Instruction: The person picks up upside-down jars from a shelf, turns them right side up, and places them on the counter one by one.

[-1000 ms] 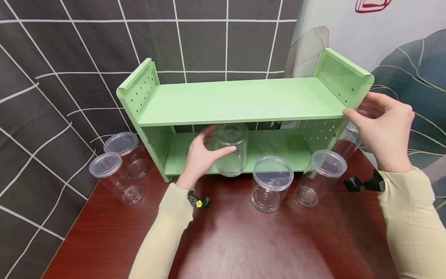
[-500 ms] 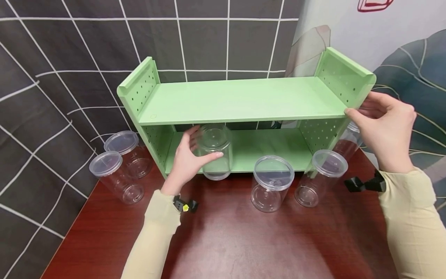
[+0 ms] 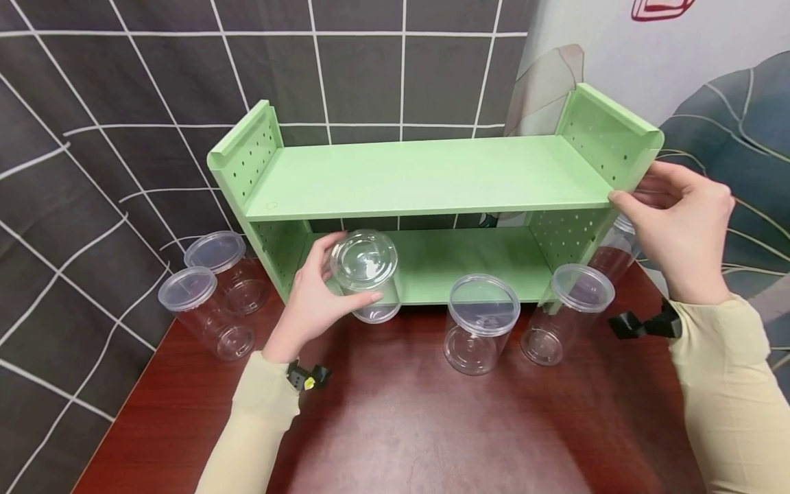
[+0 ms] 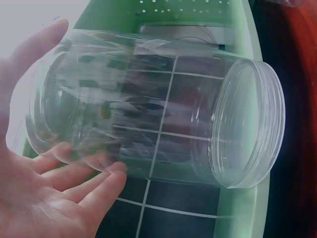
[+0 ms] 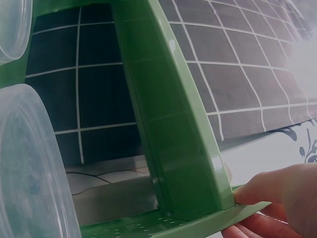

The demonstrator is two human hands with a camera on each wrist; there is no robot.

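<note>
My left hand (image 3: 308, 298) holds a clear plastic jar (image 3: 370, 267) at the front of the lower shelf. Its thumb lies along the near side and the fingers reach round the far left side. In the left wrist view the jar (image 4: 148, 109) has its ridged, lid-like end toward the table. A smooth round end tops it in the head view. My right hand (image 3: 688, 226) grips the right side of the green two-tier rack (image 3: 426, 175). In the right wrist view the thumb presses the rack's front edge, with the other fingers (image 5: 270, 225) behind the panel.
Two lidded clear jars (image 3: 210, 315) stand left of the rack on the red-brown table (image 3: 395, 425). Before its right half are a wide jar (image 3: 483, 322) and a slimmer jar (image 3: 568, 309). Another jar (image 3: 611, 254) stands by the right panel. A dark grid-patterned backdrop (image 3: 364, 75) rises behind.
My left hand has moved the jar left and toward the front of the lower shelf, and its top has come out from under the upper shelf. The right hand keeps its place.
</note>
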